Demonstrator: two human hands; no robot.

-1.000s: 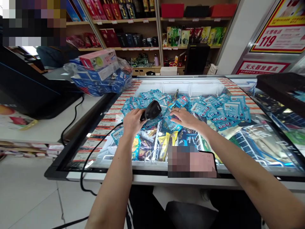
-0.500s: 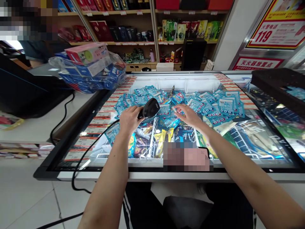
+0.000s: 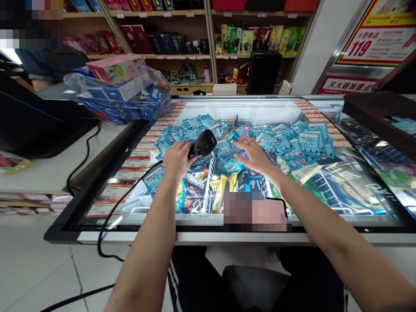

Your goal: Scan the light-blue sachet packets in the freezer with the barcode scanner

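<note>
My left hand [image 3: 177, 159] is wrapped round the handle of a black barcode scanner [image 3: 203, 143], whose head points down at a heap of blue packets [image 3: 286, 143] spread over the glass lid of a chest freezer [image 3: 136, 221]. The scanner's black cable [image 3: 107, 229] trails off the freezer's left front corner to the floor. My right hand [image 3: 255, 155] lies with fingers spread on the blue packets just right of the scanner. A phone [image 3: 276, 214] rests on the glass near the front edge.
A bag of blue and pink boxes [image 3: 120, 93] sits on the white counter [image 3: 48, 173] at the left, beside a black monitor [image 3: 35, 125]. Shelves of goods [image 3: 182, 43] stand behind. A dark tray [image 3: 380, 115] overhangs the right. Another person's arm [image 3: 394, 71] shows at the far right.
My right hand has slid slightly left and up over the packets. The scanner has tipped a little further down. The view has shifted slightly; an arm has appeared at the far right.
</note>
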